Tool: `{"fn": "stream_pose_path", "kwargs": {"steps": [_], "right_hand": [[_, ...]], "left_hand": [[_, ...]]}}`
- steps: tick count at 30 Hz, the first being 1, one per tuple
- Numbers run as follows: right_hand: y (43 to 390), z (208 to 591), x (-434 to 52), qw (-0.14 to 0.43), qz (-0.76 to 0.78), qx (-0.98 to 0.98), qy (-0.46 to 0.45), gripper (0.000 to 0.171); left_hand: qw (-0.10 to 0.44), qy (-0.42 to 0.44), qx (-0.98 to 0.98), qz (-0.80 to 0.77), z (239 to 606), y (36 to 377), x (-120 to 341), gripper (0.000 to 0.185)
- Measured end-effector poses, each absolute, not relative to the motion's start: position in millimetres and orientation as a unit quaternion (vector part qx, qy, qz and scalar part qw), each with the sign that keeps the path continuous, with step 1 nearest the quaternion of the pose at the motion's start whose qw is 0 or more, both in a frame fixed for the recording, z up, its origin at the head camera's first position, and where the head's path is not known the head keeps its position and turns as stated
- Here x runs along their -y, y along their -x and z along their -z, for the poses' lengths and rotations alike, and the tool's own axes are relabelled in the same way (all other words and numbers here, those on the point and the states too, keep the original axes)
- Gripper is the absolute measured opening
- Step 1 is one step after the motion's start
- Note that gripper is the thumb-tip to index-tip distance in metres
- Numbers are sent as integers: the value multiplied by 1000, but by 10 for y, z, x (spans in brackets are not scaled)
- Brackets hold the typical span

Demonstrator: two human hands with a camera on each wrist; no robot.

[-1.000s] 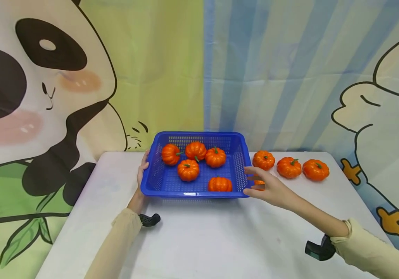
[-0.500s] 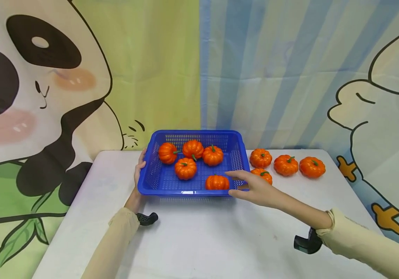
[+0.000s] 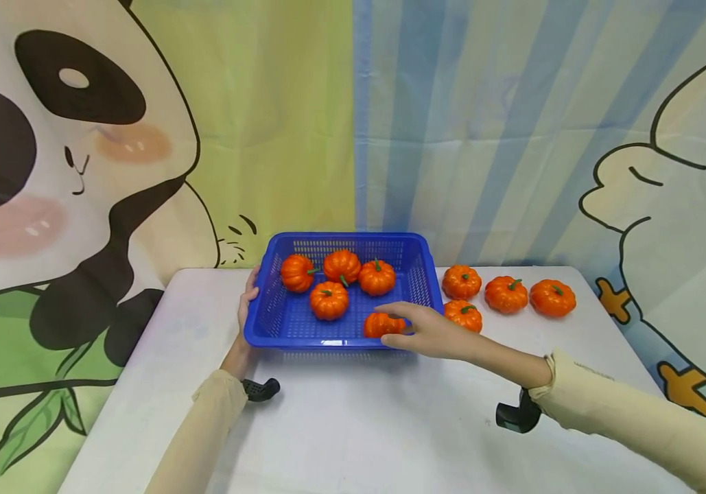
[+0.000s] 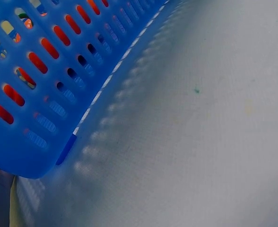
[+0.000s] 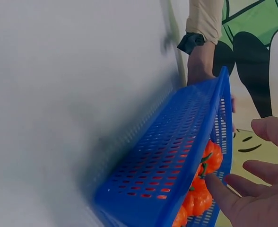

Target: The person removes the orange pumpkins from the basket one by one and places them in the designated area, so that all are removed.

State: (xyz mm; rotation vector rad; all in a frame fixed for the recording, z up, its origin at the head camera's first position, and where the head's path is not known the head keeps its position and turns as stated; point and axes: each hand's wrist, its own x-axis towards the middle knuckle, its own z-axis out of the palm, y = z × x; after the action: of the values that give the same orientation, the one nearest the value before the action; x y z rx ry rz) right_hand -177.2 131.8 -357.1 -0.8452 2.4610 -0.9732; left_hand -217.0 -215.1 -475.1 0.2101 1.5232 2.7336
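A blue plastic basket (image 3: 291,336) with perforated walls holds several small orange pumpkins, four-sided and wide, near the table's back. My left hand (image 3: 248,302) holds the basket's left side; part of its grip is hidden by the rim. Over the basket's front right corner is my right hand (image 3: 429,331), fingers spread and slightly bent, with nothing held. Just below those fingers lies a pumpkin (image 3: 379,325), partly covered by the hand. Another pumpkin (image 3: 329,300) rests nearer the basket's middle. In the right wrist view, the spread right hand (image 5: 262,189) is beside the rim.
Several pumpkins sit on the white table (image 3: 340,425) right of the basket, including one (image 3: 462,315) close to its wall and one (image 3: 553,298) farthest right. A printed curtain (image 3: 303,137) hangs directly behind the table.
My right hand has moved left, from the basket's right rim to above the front right pumpkin. The left hand stays at the basket's left side, and the pumpkins keep their places.
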Motion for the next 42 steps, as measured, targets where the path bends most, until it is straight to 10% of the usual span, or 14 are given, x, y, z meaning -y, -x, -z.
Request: {"fn": "stream_pose_path", "kwargs": {"steps": [28,42], "right_hand": [[2886,3675,-167,225,160,-893,356,59],[3727,4844,269,285,100,-881,363,72]], "left_hand": [[1,-95,-488,-867,4721,2283,2173,57],[3,-107,-498,-861,4827,2208,2179,57]]}}
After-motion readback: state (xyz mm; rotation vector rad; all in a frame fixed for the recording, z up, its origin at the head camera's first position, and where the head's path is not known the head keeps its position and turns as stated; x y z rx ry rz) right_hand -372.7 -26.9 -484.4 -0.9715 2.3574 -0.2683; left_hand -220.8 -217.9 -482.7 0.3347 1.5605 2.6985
